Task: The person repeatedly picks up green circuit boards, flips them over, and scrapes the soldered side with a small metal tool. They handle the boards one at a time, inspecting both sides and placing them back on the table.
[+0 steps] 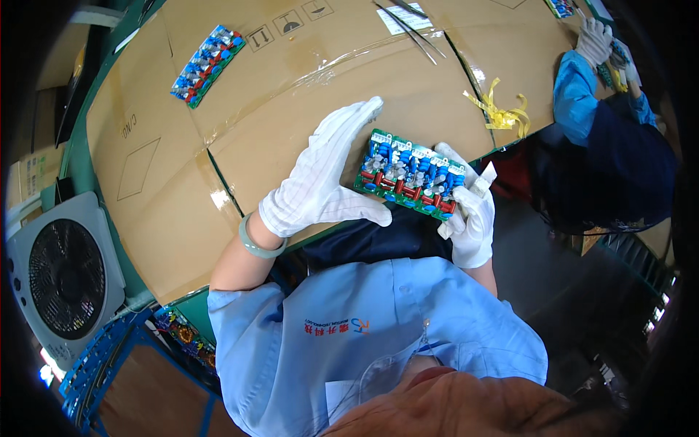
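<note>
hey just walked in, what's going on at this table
Someone in white gloves is handling a circuit board packed with blue and red parts. Their right grip holds it at one end; their left grip is spread open beside the other end. A second board lies on the cardboard, with tweezers and yellow ties farther right. A gloved co-worker is busy at the right.
</note>
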Available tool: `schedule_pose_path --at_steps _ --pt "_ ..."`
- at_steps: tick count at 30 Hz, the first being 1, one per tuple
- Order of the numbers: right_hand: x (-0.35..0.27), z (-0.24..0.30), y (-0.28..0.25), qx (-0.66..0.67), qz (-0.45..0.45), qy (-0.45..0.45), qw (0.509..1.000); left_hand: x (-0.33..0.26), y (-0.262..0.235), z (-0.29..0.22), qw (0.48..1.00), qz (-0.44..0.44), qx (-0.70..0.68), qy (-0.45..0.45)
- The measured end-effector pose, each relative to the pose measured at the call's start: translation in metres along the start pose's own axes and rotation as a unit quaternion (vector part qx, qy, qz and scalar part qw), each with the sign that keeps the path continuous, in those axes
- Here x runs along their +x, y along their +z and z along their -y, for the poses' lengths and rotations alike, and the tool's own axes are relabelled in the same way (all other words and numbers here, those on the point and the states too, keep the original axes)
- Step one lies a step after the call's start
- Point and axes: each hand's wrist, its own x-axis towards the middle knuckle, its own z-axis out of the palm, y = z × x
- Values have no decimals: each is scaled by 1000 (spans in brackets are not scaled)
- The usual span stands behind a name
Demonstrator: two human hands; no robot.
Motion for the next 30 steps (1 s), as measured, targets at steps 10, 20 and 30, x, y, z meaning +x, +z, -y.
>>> schedule_pose_path --at_steps 10,20,30 --pt "5 8 2 -111 -1 -44 993 3 14 -1 998 -13 55 12" --pt "6 10 6 37 -28 -9 999 4 12 -2 997 -4 72 11" --pt "38 46 -20 60 -77 -108 989 3 11 -7 993 3 116 -6"
